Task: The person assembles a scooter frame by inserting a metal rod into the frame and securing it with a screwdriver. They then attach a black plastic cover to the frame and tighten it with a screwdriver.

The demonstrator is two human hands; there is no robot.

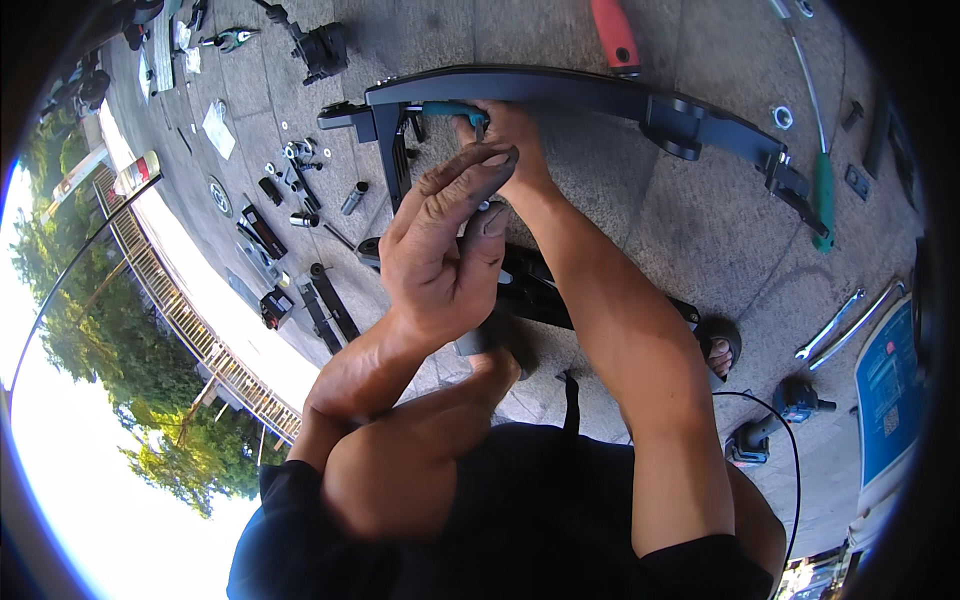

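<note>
My right hand (515, 150) reaches to the inner side of a long curved black metal frame (540, 85). Its fingers are wrapped round the teal handle of a T-handle key (455, 108), whose metal shaft points down toward my other hand. Nearer to me, my left hand (440, 245) is closed, thumb toward the fingers. A small silver bit shows between them; what it belongs to is hidden. Below both hands lies a dark metal part (535, 290), largely covered by my arms.
Sockets (303, 219) and small hardware lie on the paving at left. A red handle (615, 40) and a green-handled screwdriver (823, 200) are at far right. Nearer right are wrenches (830, 325), a cordless power tool (795, 400) and a blue panel (890, 390). A railing (190, 330) runs along the left.
</note>
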